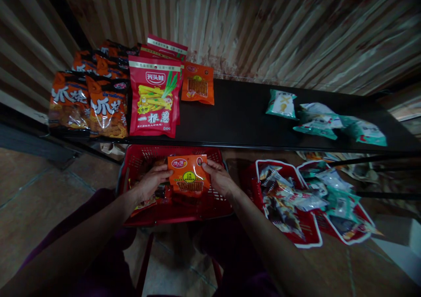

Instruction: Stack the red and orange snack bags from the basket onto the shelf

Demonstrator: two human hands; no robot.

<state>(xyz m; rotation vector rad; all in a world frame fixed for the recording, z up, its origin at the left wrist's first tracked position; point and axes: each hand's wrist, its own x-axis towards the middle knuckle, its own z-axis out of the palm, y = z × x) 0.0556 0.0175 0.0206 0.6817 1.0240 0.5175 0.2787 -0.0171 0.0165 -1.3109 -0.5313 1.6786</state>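
Observation:
An orange snack bag [189, 176] is held upright over a red basket [174, 216], its printed front facing me. My left hand [151, 183] grips the bag's left edge, and the fingers of my right hand [219, 178] are closed on its right edge. Inside the basket, under and left of my hands, lie more snack packets, partly hidden. A similar orange bag [198, 83] stands on the black shelf [233, 113] beyond the basket, right beside the red snack bags [154, 97].
Orange and black snack bags [107, 108] fill the shelf's left end. Green and white bags [317, 121] lie toward its right end. On the floor at right, two red baskets with white rims [311, 244] hold various packets. A corrugated curtain [223, 21] hangs behind the shelf.

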